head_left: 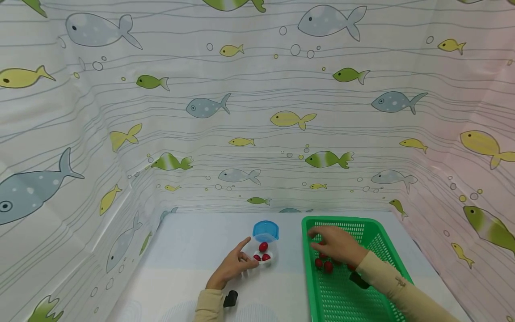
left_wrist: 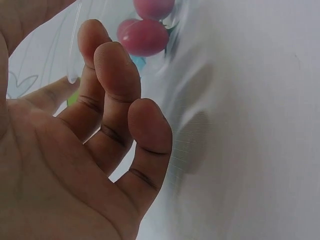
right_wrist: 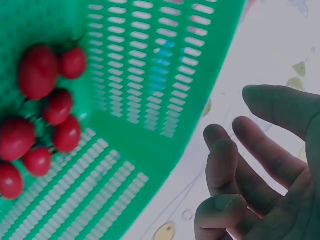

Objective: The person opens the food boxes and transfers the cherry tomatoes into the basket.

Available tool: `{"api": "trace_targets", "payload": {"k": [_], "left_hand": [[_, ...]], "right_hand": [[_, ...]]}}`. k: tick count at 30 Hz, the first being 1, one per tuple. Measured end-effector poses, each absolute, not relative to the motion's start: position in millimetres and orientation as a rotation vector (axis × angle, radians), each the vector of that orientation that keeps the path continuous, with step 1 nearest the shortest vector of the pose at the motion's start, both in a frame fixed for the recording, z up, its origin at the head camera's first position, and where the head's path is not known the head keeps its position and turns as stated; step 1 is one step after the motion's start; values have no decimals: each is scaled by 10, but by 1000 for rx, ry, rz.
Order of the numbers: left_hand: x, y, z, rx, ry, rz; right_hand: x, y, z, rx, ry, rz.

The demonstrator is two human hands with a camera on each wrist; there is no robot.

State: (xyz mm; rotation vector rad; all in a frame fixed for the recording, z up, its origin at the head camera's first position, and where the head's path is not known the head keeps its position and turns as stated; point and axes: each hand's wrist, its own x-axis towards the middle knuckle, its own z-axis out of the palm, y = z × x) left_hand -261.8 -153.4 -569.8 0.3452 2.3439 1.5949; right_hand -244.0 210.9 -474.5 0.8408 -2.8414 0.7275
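Observation:
A small clear plastic container (head_left: 275, 251) with a flipped-back blue lid (head_left: 265, 230) stands on the table, holding cherry tomatoes (head_left: 263, 246). My left hand (head_left: 233, 267) is at its left side, thumb and index finger spread around its edge; the remaining fingers bend loosely in the left wrist view. My right hand (head_left: 337, 243) hovers above the left part of a green plastic basket (head_left: 308, 286). Its fingers are loosely bent with nothing between them in the right wrist view. Several more cherry tomatoes (right_wrist: 38, 71) lie in the basket, partly hidden by that hand in the head view.
The white table (head_left: 181, 250) carries the container left of the basket. A fish-patterned curtain (head_left: 257, 147) rises behind the table and along both sides. The basket's raised slotted walls (right_wrist: 165, 70) stand between its tomatoes and the container.

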Motion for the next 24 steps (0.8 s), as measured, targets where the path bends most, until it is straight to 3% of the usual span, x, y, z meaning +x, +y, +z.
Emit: {"api": "trace_targets", "payload": {"k": [13,24], "left_hand": [[-2624,-1535,-5710,363,2312,1641],[-2635,-1570,-5736,398,2288,1654]], "right_hand": [[-2741,1401,-4608,974,-2952,664],[-2996,949,-4735,1018,-3151,683]]}}
